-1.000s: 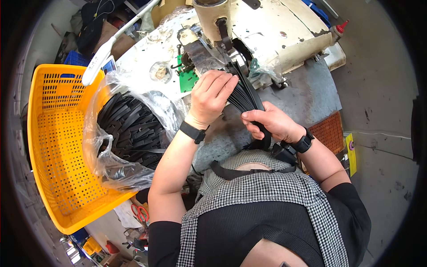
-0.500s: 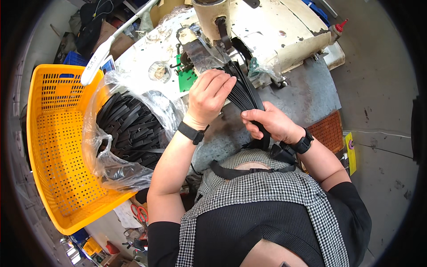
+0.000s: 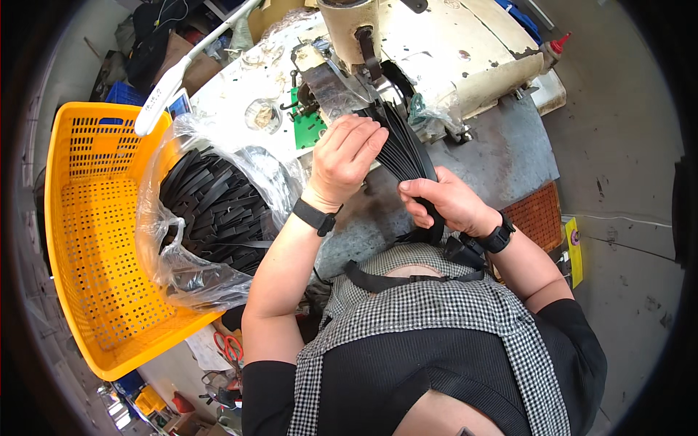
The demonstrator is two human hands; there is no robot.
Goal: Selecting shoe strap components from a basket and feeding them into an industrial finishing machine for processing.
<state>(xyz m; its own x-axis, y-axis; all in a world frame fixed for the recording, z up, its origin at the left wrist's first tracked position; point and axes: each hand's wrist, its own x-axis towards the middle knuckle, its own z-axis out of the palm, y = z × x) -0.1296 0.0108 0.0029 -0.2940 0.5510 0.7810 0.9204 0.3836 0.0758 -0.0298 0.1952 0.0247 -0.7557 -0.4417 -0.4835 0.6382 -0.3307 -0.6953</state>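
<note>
A bundle of flat black straps (image 3: 404, 150) runs from the sewing machine (image 3: 350, 33) down toward my lap, fanned out at its upper part. My right hand (image 3: 445, 198) is wrapped round the lower part of the bundle, thumb on top. At the upper left edge of the fan is my left hand (image 3: 347, 154), its fingers bent and close together by the strap ends. Its fingertips and whatever they pinch are hidden from this side. The machine's needle area lies just beyond the straps, partly covered by a clear plastic guard (image 3: 336, 89).
On the left, a yellow plastic basket (image 3: 109, 291) holds a clear bag (image 3: 169, 251) full of black strap pieces (image 3: 214, 207). A round clear dish (image 3: 262, 116) stands on the worktable, near a green plate (image 3: 308, 129). Red-handled scissors (image 3: 230, 347) lie below the basket. A white lamp arm (image 3: 171, 80) reaches over.
My right hand has shifted very slightly to the right with the straps, and they look a little more fanned out. My left hand has hardly moved.
</note>
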